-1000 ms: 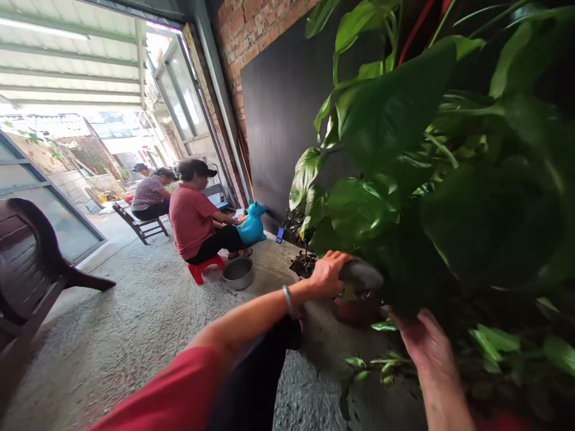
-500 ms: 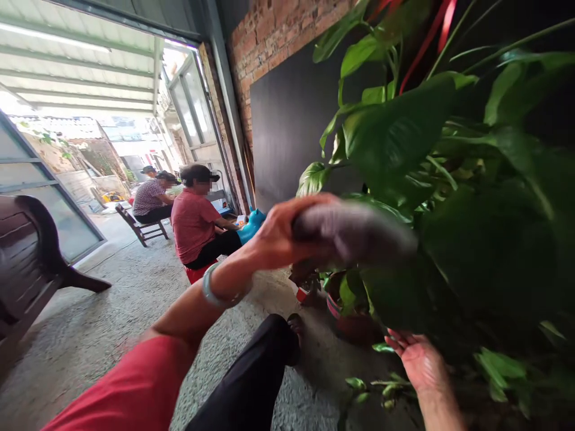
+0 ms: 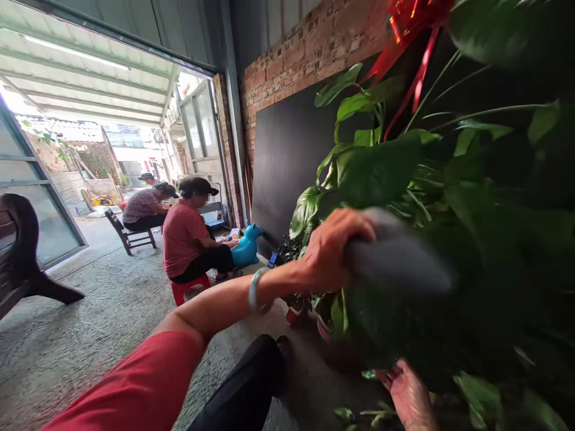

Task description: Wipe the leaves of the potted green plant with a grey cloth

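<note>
Left hand (image 3: 332, 248) grips grey cloth (image 3: 398, 257), motion-blurred, in front of leafy plant (image 3: 375, 170); right hand (image 3: 409, 392) lower, palm up, fingers loosely curled near leaves, contact unclear; seated person in red shirt (image 3: 182, 236) beside blue animal figure (image 3: 245, 245); black panel (image 3: 287, 155) against brick wall (image 3: 296, 72).

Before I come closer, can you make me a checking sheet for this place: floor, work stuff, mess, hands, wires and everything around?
Surface: rough grey floor, looks like concrete.
Job's things: big leafy plant; blurry grey thing, maybe a cloth.
Clutter: blue animal-shaped thing; dark chair at the picture's left edge.
Grips: left hand closed around the grey thing; right hand open, palm showing, low by the plant.
Cables: nothing seen for sure.
Surroundings: brick wall, black panel, red ribbon, seated person in red, more people beyond.
</note>
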`<state>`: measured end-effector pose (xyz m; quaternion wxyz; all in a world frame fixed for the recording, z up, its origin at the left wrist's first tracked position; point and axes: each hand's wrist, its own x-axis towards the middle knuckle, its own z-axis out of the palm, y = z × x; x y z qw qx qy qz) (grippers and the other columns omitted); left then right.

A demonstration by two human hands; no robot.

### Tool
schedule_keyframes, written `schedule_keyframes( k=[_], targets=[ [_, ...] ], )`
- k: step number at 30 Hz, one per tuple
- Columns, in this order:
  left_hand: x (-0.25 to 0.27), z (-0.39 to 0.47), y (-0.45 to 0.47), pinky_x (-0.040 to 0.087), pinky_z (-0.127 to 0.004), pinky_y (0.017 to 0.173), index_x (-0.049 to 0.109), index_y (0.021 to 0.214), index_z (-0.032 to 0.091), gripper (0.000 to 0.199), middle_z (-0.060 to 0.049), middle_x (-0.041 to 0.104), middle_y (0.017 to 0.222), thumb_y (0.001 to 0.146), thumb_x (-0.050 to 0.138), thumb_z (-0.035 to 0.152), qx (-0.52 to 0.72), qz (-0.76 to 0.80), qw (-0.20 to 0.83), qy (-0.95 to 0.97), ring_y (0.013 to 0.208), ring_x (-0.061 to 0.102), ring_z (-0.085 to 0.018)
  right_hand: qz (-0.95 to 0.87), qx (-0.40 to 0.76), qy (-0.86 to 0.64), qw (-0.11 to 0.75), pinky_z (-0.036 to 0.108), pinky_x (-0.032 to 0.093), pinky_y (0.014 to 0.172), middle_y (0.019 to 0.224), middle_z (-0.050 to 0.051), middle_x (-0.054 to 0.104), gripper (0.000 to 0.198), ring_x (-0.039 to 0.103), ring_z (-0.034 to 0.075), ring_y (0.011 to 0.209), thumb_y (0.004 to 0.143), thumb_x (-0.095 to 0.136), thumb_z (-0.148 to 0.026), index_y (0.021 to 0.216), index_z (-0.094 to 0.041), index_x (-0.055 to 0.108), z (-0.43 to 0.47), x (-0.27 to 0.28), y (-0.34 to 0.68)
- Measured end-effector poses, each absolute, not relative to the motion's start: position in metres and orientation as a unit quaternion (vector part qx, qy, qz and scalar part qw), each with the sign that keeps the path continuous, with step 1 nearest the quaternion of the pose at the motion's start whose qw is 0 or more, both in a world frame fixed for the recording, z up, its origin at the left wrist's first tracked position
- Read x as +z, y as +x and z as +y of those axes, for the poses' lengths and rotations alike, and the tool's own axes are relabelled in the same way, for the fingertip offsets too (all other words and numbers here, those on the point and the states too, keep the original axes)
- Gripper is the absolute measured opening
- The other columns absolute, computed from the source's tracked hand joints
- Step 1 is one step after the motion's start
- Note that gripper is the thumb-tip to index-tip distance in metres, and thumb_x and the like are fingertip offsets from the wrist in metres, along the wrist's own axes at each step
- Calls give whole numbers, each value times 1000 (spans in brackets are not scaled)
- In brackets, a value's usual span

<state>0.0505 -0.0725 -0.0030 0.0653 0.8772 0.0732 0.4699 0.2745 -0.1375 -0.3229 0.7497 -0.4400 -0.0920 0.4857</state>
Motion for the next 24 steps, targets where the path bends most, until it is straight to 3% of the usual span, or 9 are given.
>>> schedule_keyframes(
  k=[2,6,9,12,15,19,22,24],
  targets=[
    [28,-47,91,47,-35,102,64,105,14,29,-10,66,126,76,62,10,505,140,-3,852,122,58,-26,-81,490,-443,746,35,61,51,66,-2,72,44,65,18,56,35,94,-32,70,-23,69,-140,-319,274],
    [40,-3,167,46,-30,89,65,109,9,29,-12,65,126,81,57,8,389,196,-48,899,123,58,-28,-68,501,-437,744,34,61,54,64,2,72,41,69,20,61,35,93,-36,64,-22,67,-143,-314,274],
    [19,-9,167,46,-29,80,67,100,10,29,-9,70,107,72,64,5,268,187,0,945,105,66,-26,-57,507,-428,746,34,61,55,64,2,72,40,69,20,60,34,92,-36,61,-21,67,-142,-314,276],
    [10,-46,126,48,-30,75,67,97,15,36,-6,70,99,62,71,7,252,153,35,955,96,67,-26,-58,516,-429,739,33,61,56,71,4,75,45,71,21,64,37,92,-36,75,-20,73,-140,-315,276],
    [23,-86,97,51,-32,83,67,103,17,39,-5,69,106,65,71,9,324,106,21,940,100,65,-25,-68,521,-439,729,32,60,56,76,6,77,50,72,22,67,40,92,-37,83,-19,73,-140,-313,274],
    [50,-103,138,50,-36,99,68,118,17,46,-8,65,128,74,68,5,417,77,-56,904,121,58,-27,-76,503,-435,743,33,60,54,64,-2,70,46,66,18,59,36,93,-36,71,-22,67,-144,-311,272],
    [49,-97,207,48,-35,100,68,129,10,44,-12,61,135,85,62,3,351,40,-149,923,129,53,-28,-82,498,-436,745,33,61,56,63,-2,70,44,67,18,61,37,92,-39,67,-23,65,-147,-312,273],
    [30,-94,245,49,-35,88,64,139,15,47,-12,57,142,97,46,5,290,28,-183,939,134,51,-31,-84,496,-438,745,33,61,58,67,1,72,44,69,19,65,38,93,-40,69,-23,67,-148,-315,275]
  ],
)
